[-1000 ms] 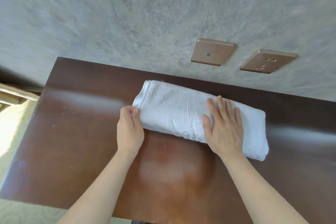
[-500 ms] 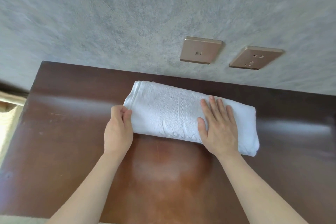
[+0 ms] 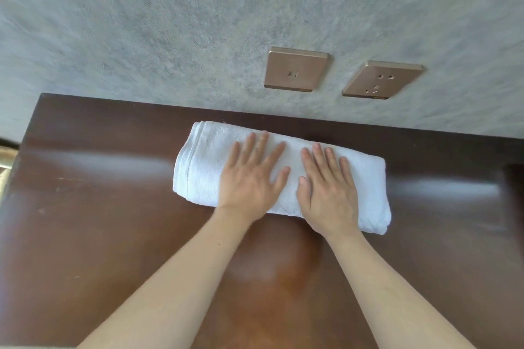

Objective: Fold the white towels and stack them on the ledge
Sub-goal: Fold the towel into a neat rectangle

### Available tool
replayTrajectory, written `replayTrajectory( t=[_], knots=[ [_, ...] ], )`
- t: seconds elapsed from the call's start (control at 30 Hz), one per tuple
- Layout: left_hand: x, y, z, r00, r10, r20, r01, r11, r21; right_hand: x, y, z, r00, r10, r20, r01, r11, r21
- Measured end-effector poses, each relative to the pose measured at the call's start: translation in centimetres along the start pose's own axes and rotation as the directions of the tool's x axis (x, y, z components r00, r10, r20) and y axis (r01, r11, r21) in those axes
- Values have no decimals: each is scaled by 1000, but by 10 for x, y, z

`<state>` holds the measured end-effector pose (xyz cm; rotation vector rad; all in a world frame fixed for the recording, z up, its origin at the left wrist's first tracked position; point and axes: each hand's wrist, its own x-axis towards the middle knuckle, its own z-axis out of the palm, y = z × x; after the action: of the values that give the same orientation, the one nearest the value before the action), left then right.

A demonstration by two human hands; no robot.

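Observation:
A folded white towel (image 3: 202, 163) lies as a long thick bundle on the dark brown wooden ledge (image 3: 99, 207), close to the wall. My left hand (image 3: 252, 176) lies flat on the towel's middle, fingers spread and straight. Just to its right, my right hand (image 3: 329, 190) presses flat on the towel with straight fingers. The towel's left end shows several stacked folded edges; its right end sticks out past my right hand.
A grey textured wall (image 3: 170, 22) rises directly behind the ledge. Two bronze wall plates are mounted on it above the towel: a switch plate (image 3: 296, 69) and a power socket (image 3: 381, 79). The ledge's left edge (image 3: 28, 127) drops off to a lower area.
My left hand let go of the towel's left end and moved right onto the middle, now lying flat. The right hand stays flat on the towel. The view shifted slightly.

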<state>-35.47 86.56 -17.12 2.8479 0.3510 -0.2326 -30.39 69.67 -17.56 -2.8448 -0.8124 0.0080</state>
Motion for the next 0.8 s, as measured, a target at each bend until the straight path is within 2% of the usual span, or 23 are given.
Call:
replayTrajectory(
  t=[0.13, 0.2, 0.27, 0.33, 0.4, 0.5, 0.57, 0.63, 0.67, 0.73, 0.8],
  knots=[
    [-10, -69, -11, 997, -74, -13, 74, 996, 57, 0, 1, -1, 998, 0, 60, 1, 1000, -17],
    [-14, -77, -16, 995, -97, -6, 97, 992, 84, -1, -2, -2, 997, 8, 78, -6, 1000, -21],
    [-10, -53, -17, 998, -66, -22, 67, 997, 47, 1, -5, -3, 996, 29, 86, -29, 1000, 5],
    [-1, -13, -11, 997, 77, -12, -77, 997, -20, 2, -4, -4, 994, 40, 100, -44, 998, 48],
    [9, 15, -3, 983, 183, 23, -184, 983, 15, 3, 5, -6, 990, 41, 132, -53, 995, 89],
    [13, 14, 5, 988, 154, 28, -156, 986, 62, -5, 33, -11, 986, 55, 156, -59, 998, 18],
    [11, 9, 8, 987, 162, 3, -161, 985, 61, -14, 55, -16, 971, 189, 147, -180, 981, -73],
    [9, 11, 9, 989, 151, -1, -151, 987, 57, -20, 64, -20, 901, 408, 146, -393, 912, -121],
    [10, 14, 10, 991, 136, -5, -136, 989, 60, -19, 60, -21, 874, 470, 125, -453, 880, -143],
    [12, 18, 11, 993, 115, -8, -115, 991, 68, -10, 42, -18, 903, 419, 96, -406, 905, -129],
    [11, 16, 11, 992, 123, -24, -121, 991, 60, -2, 22, -11, 960, 236, 151, -229, 971, -64]
  ],
)
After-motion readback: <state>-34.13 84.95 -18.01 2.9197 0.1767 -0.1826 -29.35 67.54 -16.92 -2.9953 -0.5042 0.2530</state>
